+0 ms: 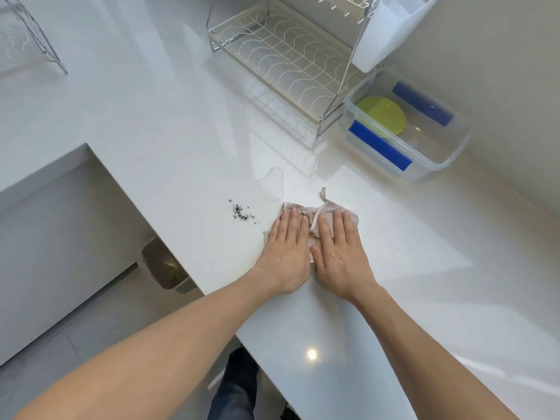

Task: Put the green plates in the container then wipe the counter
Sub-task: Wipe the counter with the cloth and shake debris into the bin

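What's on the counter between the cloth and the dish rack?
Head view: a small water puddle lies between cloth and dish rack; otherwise bare counter.

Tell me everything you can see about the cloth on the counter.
The cloth is a small, pale beige-pink rag, crumpled and partly folded, with a thin loop or strap poking out at its far edge. It lies flat on the white counter, pressed down by the left hand and right hand, both palms flat. Water and dark crumbs lie nearby.

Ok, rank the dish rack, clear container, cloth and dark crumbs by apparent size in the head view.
1. dish rack
2. clear container
3. cloth, partly hidden under both hands, so unsure against the container
4. dark crumbs
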